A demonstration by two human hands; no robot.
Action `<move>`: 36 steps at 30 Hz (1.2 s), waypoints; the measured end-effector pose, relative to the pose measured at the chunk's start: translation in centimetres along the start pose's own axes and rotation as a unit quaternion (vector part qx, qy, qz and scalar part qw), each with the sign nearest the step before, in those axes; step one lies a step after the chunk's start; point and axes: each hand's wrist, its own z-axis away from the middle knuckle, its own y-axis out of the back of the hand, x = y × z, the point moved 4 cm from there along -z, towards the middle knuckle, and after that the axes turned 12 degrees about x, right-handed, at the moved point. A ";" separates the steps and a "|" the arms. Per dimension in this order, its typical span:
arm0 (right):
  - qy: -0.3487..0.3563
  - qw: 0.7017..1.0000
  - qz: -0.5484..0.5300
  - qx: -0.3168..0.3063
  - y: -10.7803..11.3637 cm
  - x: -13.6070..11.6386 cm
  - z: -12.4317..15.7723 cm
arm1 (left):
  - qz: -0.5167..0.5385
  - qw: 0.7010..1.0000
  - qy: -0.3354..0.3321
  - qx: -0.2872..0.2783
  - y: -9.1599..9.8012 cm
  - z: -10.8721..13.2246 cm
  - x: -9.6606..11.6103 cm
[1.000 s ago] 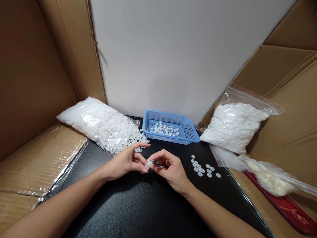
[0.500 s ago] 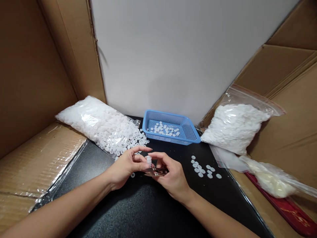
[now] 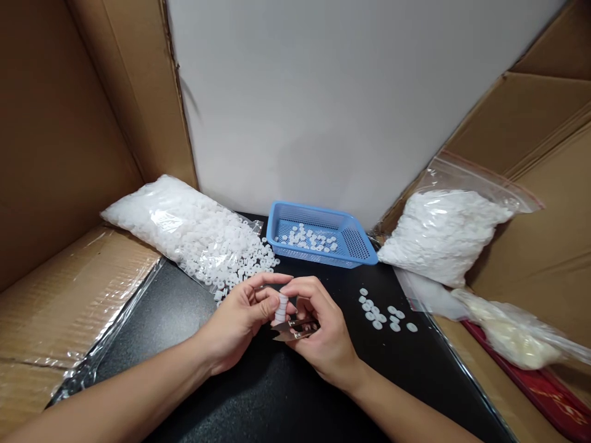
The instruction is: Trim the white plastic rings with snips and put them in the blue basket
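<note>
In my left hand [image 3: 244, 314], thumb and fingers pinch a short stack of white plastic rings [image 3: 280, 307], held upright over the black table. My right hand [image 3: 323, 332] is closed round small metal snips [image 3: 290, 332], whose two pointed blades face left, spread apart just below the stack. The right index fingertip rests at the stack's top, near the left fingertips. What the palms and curled fingers cover is hidden. Loose white rings [image 3: 376, 312] lie on the table right of my right hand.
A blue perforated basket [image 3: 323, 258] with several white rings stands behind my hands. At left, a clear bag [image 3: 184, 227] spills rings onto the table [image 3: 207, 406]. A bag of white pieces [image 3: 447, 234], a smaller yellowish bag [image 3: 517, 338] and a red object [image 3: 549, 394] are at right.
The snips' blades have tipped into clearer view and now stand visibly apart. My right fingers have drawn closer to my left fingertips at the stack. The view has shifted slightly.
</note>
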 end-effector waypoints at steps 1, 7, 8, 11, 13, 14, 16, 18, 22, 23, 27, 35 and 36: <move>-0.005 1.000 -0.001 0.004 0.0 0.0 0.0 | 0.005 1.000 -0.006 0.006 -0.1 0.1 -0.1; -0.089 0.993 -0.078 -0.013 0.0 0.5 0.1 | 0.029 0.999 -0.010 0.018 -0.3 0.5 -0.4; -0.104 0.989 -0.100 -0.017 -0.1 0.6 0.1 | 0.034 0.999 -0.008 0.014 -0.3 0.6 -0.4; -0.132 0.981 -0.144 -0.019 0.0 0.7 0.0 | 0.039 0.999 -0.007 0.005 -0.5 0.8 -0.3; -0.134 0.980 -0.147 -0.020 0.0 0.6 0.0 | 0.038 0.999 -0.008 0.008 -0.6 0.8 -0.2; -0.134 0.980 -0.145 -0.021 0.1 0.6 0.0 | 0.038 0.999 -0.007 0.009 -0.5 0.9 -0.2; -0.135 0.981 -0.138 -0.023 0.1 0.7 0.2 | 0.045 0.999 0.002 0.005 -0.5 0.9 -0.3; -0.134 0.982 -0.132 -0.027 0.1 0.7 0.3 | 0.057 0.998 0.012 -0.004 -0.5 0.9 -0.3; -0.132 0.980 -0.142 -0.040 0.2 0.4 0.3 | 0.073 0.997 0.018 -0.025 -0.7 0.9 -0.2; -0.140 0.978 -0.150 -0.045 0.2 0.4 0.2 | 0.076 0.996 0.021 -0.037 -0.8 0.9 -0.2; -0.174 0.963 -0.198 -0.061 0.3 0.2 -0.1 | 0.084 0.991 0.053 -0.094 -1.2 1.2 -0.2; -0.192 0.944 -0.255 -0.089 0.2 0.2 -0.2 | 0.076 0.991 0.032 -0.102 -1.1 1.2 -0.1; -0.191 0.942 -0.261 -0.092 0.3 0.3 -0.2 | 0.069 0.992 0.028 -0.098 -1.0 1.2 0.0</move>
